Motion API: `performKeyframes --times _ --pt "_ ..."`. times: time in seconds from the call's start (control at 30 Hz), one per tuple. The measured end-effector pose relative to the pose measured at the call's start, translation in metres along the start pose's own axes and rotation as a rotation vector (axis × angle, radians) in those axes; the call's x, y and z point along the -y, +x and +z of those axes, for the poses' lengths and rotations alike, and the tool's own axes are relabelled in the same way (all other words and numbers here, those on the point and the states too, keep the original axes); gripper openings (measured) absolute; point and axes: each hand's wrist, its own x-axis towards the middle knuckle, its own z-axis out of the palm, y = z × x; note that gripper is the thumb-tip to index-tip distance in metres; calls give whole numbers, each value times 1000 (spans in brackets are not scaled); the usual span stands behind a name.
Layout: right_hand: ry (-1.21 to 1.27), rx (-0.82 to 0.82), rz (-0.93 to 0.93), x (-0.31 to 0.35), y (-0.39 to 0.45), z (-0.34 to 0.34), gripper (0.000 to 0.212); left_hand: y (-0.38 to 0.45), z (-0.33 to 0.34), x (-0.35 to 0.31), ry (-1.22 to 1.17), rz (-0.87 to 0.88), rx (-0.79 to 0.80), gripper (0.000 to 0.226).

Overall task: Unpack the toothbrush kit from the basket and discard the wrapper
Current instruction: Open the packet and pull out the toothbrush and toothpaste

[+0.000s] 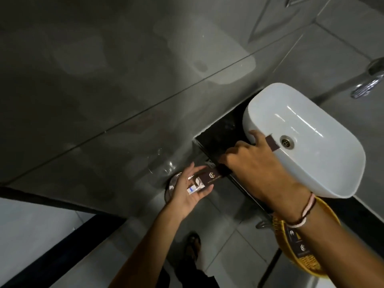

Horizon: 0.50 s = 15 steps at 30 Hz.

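Observation:
My left hand (191, 188) holds a dark brown toothbrush kit box (211, 177) with a gold logo, palm up; its near end is open and a white and blue toothbrush end (192, 189) sticks out. My right hand (252, 161) reaches over the black counter (218, 140) beside the white basin (301, 140) and pinches a small brown torn flap (272, 143) against the basin rim. The yellow woven basket (299, 242) sits under my right forearm, with more brown packets inside.
A round bin with a clear liner (173, 185) stands on the floor below my left hand. A chrome tap (367, 84) is at the far right. My sandalled foot (193, 246) is on the grey tiled floor. A grey wall fills the left.

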Motion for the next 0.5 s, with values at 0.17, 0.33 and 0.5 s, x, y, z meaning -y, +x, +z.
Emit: performKeyframes --times 0.17,0.33,0.5 --pt "-3 56 11 5 2 0 20 1 -24 5 -24 -101 6 45" --pt "-26 112 -26 15 16 4 22 8 -39 16 -102 -190 85 50" --pt "-14 112 -87 19 34 13 21 17 -43 30 -180 -205 101 55"
